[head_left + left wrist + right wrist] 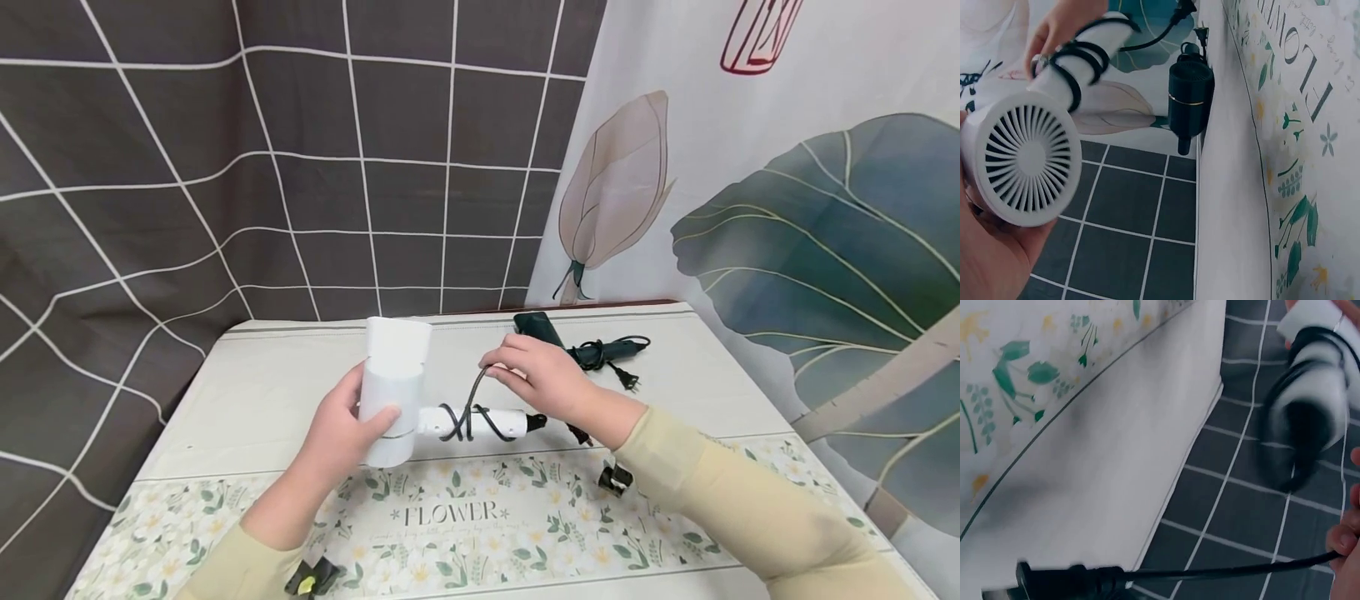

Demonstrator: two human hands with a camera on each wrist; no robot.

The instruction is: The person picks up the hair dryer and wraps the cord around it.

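Note:
My left hand [341, 429] grips the barrel of a white hair dryer [392, 390], thumb across its side. In the left wrist view the round slotted grille [1032, 159] of this dryer faces the camera. Its handle [504, 422] points right, with black cord crossed and looped around it. Above the handle, my right hand [543, 375] pinches a raised stretch of the cord [473, 392] between fingertips and thumb. The cord's plug [1066, 581] hangs beyond the right hand in the right wrist view.
A dark green hair dryer [536, 327] lies at the table's back right, its cord wound on the handle and its plug [624, 377] beside it. The table wears a flower-printed cloth [262, 375]. A dark grid curtain [405, 200] hangs behind, a leaf-printed one [705, 125] at right.

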